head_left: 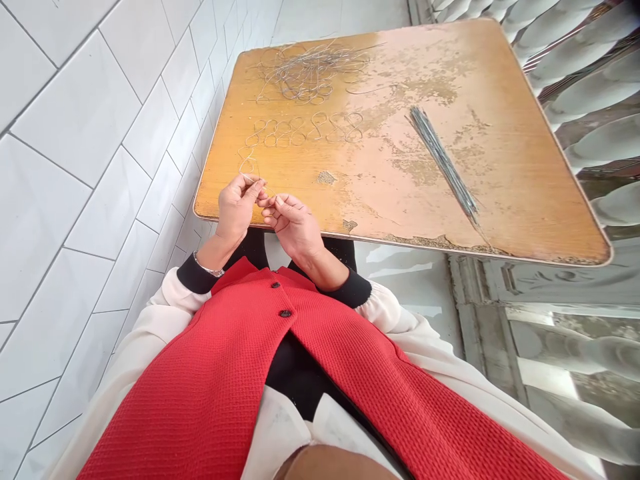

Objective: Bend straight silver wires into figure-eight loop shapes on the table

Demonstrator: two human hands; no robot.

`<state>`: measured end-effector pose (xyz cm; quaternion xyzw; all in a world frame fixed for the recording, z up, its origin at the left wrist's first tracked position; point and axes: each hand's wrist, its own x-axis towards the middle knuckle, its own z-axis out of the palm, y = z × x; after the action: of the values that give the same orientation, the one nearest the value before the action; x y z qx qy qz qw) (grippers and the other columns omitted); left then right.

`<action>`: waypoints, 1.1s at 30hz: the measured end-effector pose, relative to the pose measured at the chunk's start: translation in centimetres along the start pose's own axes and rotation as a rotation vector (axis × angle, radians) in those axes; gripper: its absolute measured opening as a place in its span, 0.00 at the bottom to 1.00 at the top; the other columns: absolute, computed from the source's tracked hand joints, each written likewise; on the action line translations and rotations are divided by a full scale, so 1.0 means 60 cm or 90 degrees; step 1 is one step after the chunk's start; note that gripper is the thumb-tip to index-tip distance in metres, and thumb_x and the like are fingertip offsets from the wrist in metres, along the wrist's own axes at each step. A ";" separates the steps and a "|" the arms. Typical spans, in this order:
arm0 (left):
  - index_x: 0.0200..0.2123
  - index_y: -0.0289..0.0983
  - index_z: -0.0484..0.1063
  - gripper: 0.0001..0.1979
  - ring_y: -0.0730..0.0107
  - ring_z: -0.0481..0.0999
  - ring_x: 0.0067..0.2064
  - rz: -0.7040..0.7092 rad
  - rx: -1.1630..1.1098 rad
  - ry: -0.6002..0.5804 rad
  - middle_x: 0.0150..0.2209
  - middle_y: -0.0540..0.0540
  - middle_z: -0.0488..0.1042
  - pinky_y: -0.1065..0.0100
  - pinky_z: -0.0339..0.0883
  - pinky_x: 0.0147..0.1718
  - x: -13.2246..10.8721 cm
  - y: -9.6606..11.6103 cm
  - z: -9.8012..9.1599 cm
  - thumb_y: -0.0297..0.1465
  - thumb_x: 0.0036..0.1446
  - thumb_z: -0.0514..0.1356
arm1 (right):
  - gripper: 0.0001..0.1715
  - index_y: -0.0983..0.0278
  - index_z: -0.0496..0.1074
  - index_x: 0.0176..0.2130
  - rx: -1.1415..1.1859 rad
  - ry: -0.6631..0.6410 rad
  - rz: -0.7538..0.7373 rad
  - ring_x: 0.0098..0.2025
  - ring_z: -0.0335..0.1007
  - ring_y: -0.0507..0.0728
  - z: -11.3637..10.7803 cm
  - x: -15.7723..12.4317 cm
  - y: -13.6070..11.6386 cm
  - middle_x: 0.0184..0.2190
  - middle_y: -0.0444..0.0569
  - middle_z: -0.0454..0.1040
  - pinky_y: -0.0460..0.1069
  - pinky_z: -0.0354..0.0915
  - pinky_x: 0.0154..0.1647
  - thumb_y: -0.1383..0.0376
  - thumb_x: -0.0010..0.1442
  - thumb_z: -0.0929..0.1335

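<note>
Near the table's front left edge, my left hand [238,205] pinches a thin wire [247,162], whose bent end sticks up beyond the fingers. My right hand [296,225] sits close beside it, thumb and fingertips closed on the same wire as far as I can see; the part between the fingers is mostly hidden. Just beyond the hands lies a row of wire pieces bent into figure-eight loops [320,127]. Farther back is a tangled pile of bent wires [315,70]. To the right, a bundle of straight grey wires [443,160] lies at a slant.
The worn wooden table [525,193] has peeling patches and a chipped front edge. A white tiled wall [120,160] runs along the left. White balusters [605,143] stand along the right side, close to the table.
</note>
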<state>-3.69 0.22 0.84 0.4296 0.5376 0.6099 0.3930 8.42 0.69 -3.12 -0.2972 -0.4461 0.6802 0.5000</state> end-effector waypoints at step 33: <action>0.26 0.34 0.73 0.11 0.82 0.74 0.28 -0.126 -0.057 -0.163 0.25 0.52 0.76 0.76 0.69 0.35 0.036 0.019 -0.012 0.22 0.62 0.64 | 0.23 0.59 0.79 0.37 -0.153 0.084 -0.126 0.25 0.67 0.49 -0.035 0.022 0.021 0.33 0.45 0.80 0.49 0.69 0.32 0.46 0.50 0.77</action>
<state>-5.08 1.89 2.19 0.4312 0.4948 0.5318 0.5352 9.24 2.45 -5.11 -0.3534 -0.5172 0.5485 0.5539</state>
